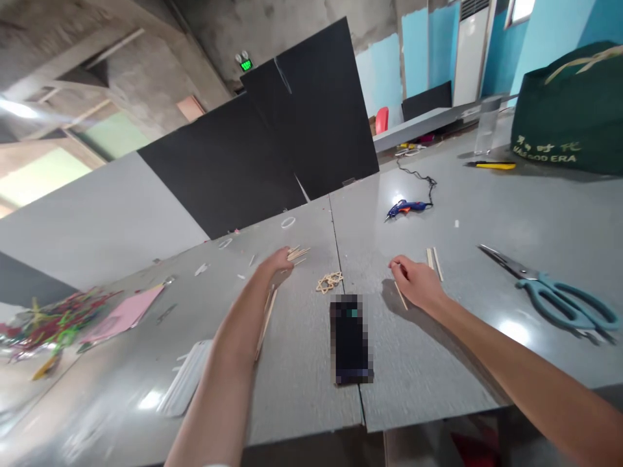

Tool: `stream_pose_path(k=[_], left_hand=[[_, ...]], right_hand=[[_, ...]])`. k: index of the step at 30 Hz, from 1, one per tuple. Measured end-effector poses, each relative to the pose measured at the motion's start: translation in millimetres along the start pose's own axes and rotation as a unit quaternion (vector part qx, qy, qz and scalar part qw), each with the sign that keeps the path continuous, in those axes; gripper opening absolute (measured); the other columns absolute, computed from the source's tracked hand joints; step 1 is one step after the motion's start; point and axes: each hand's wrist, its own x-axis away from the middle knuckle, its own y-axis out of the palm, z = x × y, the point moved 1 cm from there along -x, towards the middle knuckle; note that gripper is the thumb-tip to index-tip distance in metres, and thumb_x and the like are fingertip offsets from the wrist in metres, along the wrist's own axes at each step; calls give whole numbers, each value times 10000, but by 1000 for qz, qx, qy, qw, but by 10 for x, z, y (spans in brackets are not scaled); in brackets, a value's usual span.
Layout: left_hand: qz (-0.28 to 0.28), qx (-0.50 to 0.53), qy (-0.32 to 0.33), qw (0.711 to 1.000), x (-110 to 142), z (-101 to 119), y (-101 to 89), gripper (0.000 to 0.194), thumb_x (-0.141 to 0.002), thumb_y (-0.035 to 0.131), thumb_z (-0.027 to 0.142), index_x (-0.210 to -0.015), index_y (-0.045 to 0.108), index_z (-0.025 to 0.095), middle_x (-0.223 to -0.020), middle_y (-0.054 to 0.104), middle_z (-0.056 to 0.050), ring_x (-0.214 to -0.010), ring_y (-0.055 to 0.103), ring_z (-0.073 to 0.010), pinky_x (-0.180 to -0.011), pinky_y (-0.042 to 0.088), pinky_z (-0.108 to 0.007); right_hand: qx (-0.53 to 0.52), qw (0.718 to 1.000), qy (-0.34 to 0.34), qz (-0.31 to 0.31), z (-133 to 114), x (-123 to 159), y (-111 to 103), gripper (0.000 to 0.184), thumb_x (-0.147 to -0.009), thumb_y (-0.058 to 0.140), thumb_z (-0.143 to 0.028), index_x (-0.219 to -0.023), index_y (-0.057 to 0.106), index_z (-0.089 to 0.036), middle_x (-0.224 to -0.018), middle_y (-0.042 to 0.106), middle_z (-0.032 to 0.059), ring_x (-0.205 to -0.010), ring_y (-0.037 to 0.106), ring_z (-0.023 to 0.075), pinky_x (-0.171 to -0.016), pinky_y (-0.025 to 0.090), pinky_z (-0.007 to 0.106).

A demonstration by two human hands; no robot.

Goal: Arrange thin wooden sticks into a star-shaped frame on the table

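My left hand (279,261) is closed around one end of several thin wooden sticks (298,253), which fan out past the fingers; the fingertips are mostly hidden. My right hand (413,277) is curled low over the table, and a single wooden stick (401,296) juts out beneath its closed fingers. Between the hands lies a small lattice piece (329,282) made of joined sticks. Just nearer to me is a black phone (349,338), blurred by pixels. Two loose sticks (438,264) rest beyond my right hand. More long sticks (266,324) lie by my left forearm.
A blue glue gun (407,207) with a cord lies farther back. Large scissors (540,285) are at the right. Behind them are a yellow cutter (491,165), a clear cup (487,126) and a green bag (569,113). A pink sheet (124,314) lies left; black panels (272,136) stand behind.
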Motion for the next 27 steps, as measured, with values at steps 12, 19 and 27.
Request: stream_pose_path(k=[12,19,27], left_hand=[[-55,2,-100,993,-22,-541,59,441,-1065,744,425,-1428,677,182,-1413,694,-125,-1209,715,-284,-1029,628,-515],[-34,15,-116,993,-130,-588,47,738,-689,846,189,-1412,705,150,-1252,786,-111,-1144,713,-261,-899,526,-274],[0,39,-122,992,-121,-676,74,712,-633,780,211,-1344,753,171,-1213,806,-97,-1056,707,-253,-875,516,-274]], right_hand=[[-23,999,-36,-32,-75,76,-27,371,-1052,421,-464,-1050,727,-255,-619,689,24,-585,683,236,-600,345,311],[-21,999,-46,-19,-23,46,0,385,-1033,423,-482,-1050,730,-251,-630,705,37,-611,705,252,-599,354,316],[-17,998,-33,-45,-27,56,7,389,-1032,402,-476,-1053,717,-248,-592,684,24,-569,687,245,-591,349,317]])
